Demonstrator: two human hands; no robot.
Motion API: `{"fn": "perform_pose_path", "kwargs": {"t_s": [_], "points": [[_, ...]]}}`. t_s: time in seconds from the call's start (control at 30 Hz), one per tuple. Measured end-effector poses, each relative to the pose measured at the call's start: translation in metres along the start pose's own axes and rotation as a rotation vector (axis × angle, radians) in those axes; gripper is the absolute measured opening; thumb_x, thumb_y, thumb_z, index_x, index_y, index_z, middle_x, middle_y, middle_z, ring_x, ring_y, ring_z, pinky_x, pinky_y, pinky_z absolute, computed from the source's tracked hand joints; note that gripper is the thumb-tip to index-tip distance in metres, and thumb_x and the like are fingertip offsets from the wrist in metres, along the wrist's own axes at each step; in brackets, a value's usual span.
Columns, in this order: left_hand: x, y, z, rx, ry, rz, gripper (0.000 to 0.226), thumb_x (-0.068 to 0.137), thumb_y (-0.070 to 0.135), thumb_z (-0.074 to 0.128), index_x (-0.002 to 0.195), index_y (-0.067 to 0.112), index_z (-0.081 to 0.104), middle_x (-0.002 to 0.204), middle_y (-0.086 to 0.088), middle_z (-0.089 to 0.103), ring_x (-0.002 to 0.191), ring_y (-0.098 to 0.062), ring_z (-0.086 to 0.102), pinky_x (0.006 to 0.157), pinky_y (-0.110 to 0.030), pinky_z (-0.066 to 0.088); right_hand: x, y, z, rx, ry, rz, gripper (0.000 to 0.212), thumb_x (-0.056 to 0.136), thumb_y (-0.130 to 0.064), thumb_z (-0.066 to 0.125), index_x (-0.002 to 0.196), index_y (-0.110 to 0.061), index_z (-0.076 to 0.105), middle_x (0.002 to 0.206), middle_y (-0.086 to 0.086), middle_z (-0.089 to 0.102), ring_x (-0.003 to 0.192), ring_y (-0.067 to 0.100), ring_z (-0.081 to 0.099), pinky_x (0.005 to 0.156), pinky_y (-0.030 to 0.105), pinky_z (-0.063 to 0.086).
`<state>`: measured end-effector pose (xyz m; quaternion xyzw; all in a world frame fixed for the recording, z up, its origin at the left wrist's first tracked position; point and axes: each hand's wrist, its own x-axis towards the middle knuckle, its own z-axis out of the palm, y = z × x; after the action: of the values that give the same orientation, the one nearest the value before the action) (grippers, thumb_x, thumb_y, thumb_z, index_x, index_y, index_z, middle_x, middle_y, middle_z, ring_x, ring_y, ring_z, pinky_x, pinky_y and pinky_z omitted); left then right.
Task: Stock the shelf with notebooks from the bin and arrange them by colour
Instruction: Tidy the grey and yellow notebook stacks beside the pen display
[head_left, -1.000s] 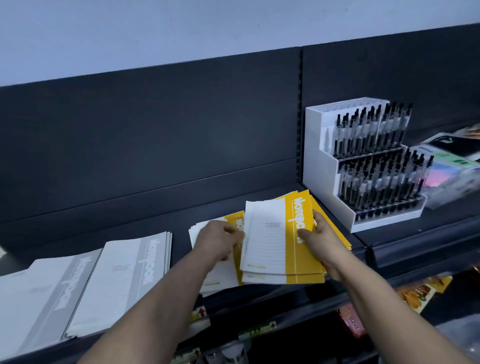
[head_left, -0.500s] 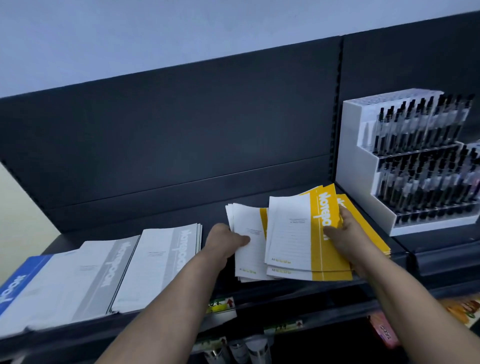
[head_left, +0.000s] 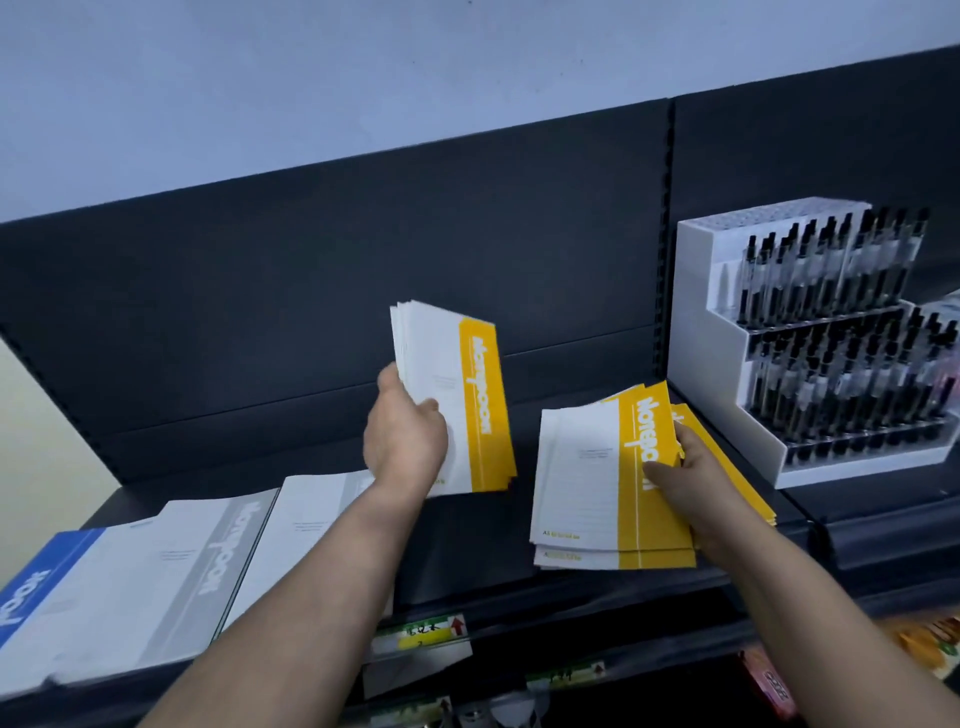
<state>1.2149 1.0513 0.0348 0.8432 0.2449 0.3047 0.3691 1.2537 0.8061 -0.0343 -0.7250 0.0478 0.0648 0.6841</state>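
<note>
One yellow-and-white stack (head_left: 457, 395) stood near upright, held clear of the shelf (head_left: 467, 545) in the left hand (head_left: 405, 436). A second yellow stack (head_left: 597, 488) lay fanned flat at the right, under the right hand (head_left: 685, 483). Further left, grey notebooks (head_left: 208, 561) lay flat, with a blue one (head_left: 31, 587) at the end.

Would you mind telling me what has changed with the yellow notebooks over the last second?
The left hand has gripped the left batch of yellow notebooks and lifted it off the shelf, tilted upright. The right hand still holds the other yellow stack lying on the shelf. The grey notebooks and pen rack have not moved.
</note>
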Motion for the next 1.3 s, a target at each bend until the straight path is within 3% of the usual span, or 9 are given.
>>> {"fn": "perform_pose_path", "kwargs": {"t_s": [0.2, 0.3, 0.37, 0.5, 0.63, 0.7, 0.77, 0.9, 1.3], "points": [[-0.010, 0.035, 0.018, -0.592, -0.157, -0.138, 0.033, 0.091, 0.003, 0.053, 0.116, 0.022, 0.062, 0.101, 0.007, 0.069, 0.093, -0.016, 0.066, 0.082, -0.035, 0.055, 0.001, -0.004, -0.002, 0.025, -0.046, 0.045, 0.052, 0.101, -0.012, 0.044, 0.148, -0.027, 0.028, 0.115, 0.005, 0.055, 0.099, 0.030, 0.057, 0.085, 0.045, 0.049], [-0.026, 0.033, 0.048, -0.473, -0.467, -0.358, 0.018, 0.089, -0.001, 0.057, 0.095, 0.015, 0.064, 0.096, -0.012, 0.069, 0.090, -0.032, 0.066, 0.083, -0.046, 0.055, -0.001, -0.006, -0.006, 0.089, -0.052, 0.113, 0.053, 0.098, -0.047, 0.042, 0.147, -0.028, 0.032, 0.144, 0.005, 0.046, 0.127, 0.030, 0.047, 0.104, 0.051, 0.041], [-0.039, 0.019, 0.070, -0.263, -0.573, -0.316, 0.011, 0.085, 0.002, 0.060, 0.087, 0.011, 0.066, 0.097, -0.016, 0.071, 0.088, -0.031, 0.068, 0.079, -0.044, 0.057, -0.002, -0.006, -0.010, 0.118, -0.087, 0.147, 0.061, 0.090, -0.063, 0.044, 0.140, -0.028, 0.043, 0.134, 0.005, 0.055, 0.120, 0.030, 0.054, 0.093, 0.049, 0.048], [-0.046, -0.001, 0.082, -0.204, -0.661, -0.297, 0.024, 0.080, 0.014, 0.068, 0.104, 0.013, 0.069, 0.103, -0.008, 0.071, 0.090, -0.025, 0.069, 0.084, -0.045, 0.058, -0.003, 0.000, -0.011, 0.101, -0.127, 0.048, 0.043, 0.094, -0.015, 0.059, 0.134, -0.017, 0.043, 0.102, 0.000, 0.063, 0.090, 0.025, 0.064, 0.073, 0.039, 0.052], [-0.034, -0.011, 0.058, -0.352, -0.751, -0.385, 0.086, 0.073, 0.031, 0.083, 0.144, 0.009, 0.039, 0.132, -0.009, 0.059, 0.105, -0.022, 0.063, 0.084, -0.041, 0.056, -0.007, -0.008, -0.003, 0.212, -0.166, -0.005, 0.035, 0.093, -0.007, 0.059, 0.121, -0.027, 0.050, 0.109, 0.002, 0.068, 0.090, 0.023, 0.068, 0.062, 0.034, 0.056], [-0.024, -0.014, 0.039, -0.515, -0.803, -0.415, 0.067, 0.078, 0.026, 0.080, 0.133, 0.001, 0.050, 0.118, -0.013, 0.068, 0.100, -0.026, 0.068, 0.081, -0.041, 0.058, -0.008, -0.016, 0.009, 0.188, -0.216, -0.056, 0.034, 0.093, -0.008, 0.059, 0.119, -0.028, 0.052, 0.108, 0.000, 0.070, 0.090, 0.020, 0.070, 0.062, 0.031, 0.056], [-0.015, -0.016, 0.020, -0.596, -0.757, -0.314, 0.043, 0.086, 0.014, 0.072, 0.124, 0.001, 0.055, 0.112, -0.013, 0.071, 0.100, -0.029, 0.069, 0.085, -0.044, 0.057, -0.007, -0.025, 0.028, 0.135, -0.259, -0.128, 0.039, 0.093, -0.008, 0.058, 0.125, -0.028, 0.052, 0.108, -0.001, 0.071, 0.092, 0.018, 0.070, 0.067, 0.031, 0.055], [-0.003, -0.029, -0.004, -0.559, -0.504, -0.035, 0.050, 0.091, 0.009, 0.065, 0.131, 0.020, 0.037, 0.123, 0.000, 0.060, 0.111, -0.017, 0.060, 0.093, -0.043, 0.052, -0.007, -0.043, 0.070, 0.109, -0.291, -0.253, 0.045, 0.095, -0.009, 0.056, 0.123, -0.042, 0.045, 0.110, -0.009, 0.066, 0.098, 0.013, 0.064, 0.074, 0.032, 0.052], [-0.024, -0.070, 0.001, -0.574, -0.431, 0.039, 0.059, 0.084, -0.004, 0.068, 0.115, 0.030, 0.032, 0.117, 0.009, 0.052, 0.106, 0.003, 0.056, 0.085, -0.022, 0.053, -0.015, -0.018, 0.105, -0.015, -0.313, -0.378, 0.062, 0.094, -0.017, 0.056, 0.135, -0.048, 0.021, 0.124, -0.014, 0.056, 0.119, 0.010, 0.053, 0.104, 0.048, 0.043]]}}
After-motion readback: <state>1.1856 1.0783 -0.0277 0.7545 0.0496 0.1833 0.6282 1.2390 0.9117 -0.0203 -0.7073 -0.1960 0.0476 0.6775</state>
